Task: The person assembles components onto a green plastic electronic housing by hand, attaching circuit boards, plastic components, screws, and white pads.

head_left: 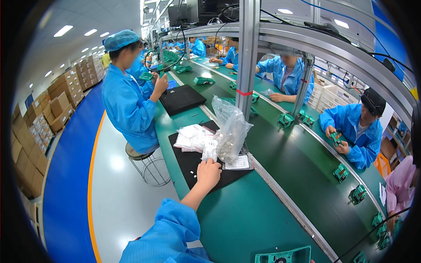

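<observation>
My left hand (pixel 208 173) reaches forward over a black mat (pixel 186 164), its fingers bent down at the near end of a white-labelled packet (pixel 210 149). What lies under the fingertips is hidden. Just beyond stands a clear plastic bag (pixel 230 125) with small metal-looking parts at its bottom. White packets (pixel 191 136) are heaped to its left, and a flat labelled bag (pixel 238 162) lies to the right. Tiny white pieces (pixel 193 174) rest beside my hand. At the bottom edge a green plastic housing (pixel 283 255) shows, with only a sliver of my right hand (pixel 312 261) against its right side.
A metal post (pixel 247 57) rises beyond the bags. The green conveyor belt (pixel 280 149) runs along the right, with green housings (pixel 340 172) on its far side. A co-worker (pixel 129 96) sits ahead on the left, beside a black pad (pixel 182 99); others sit across the belt.
</observation>
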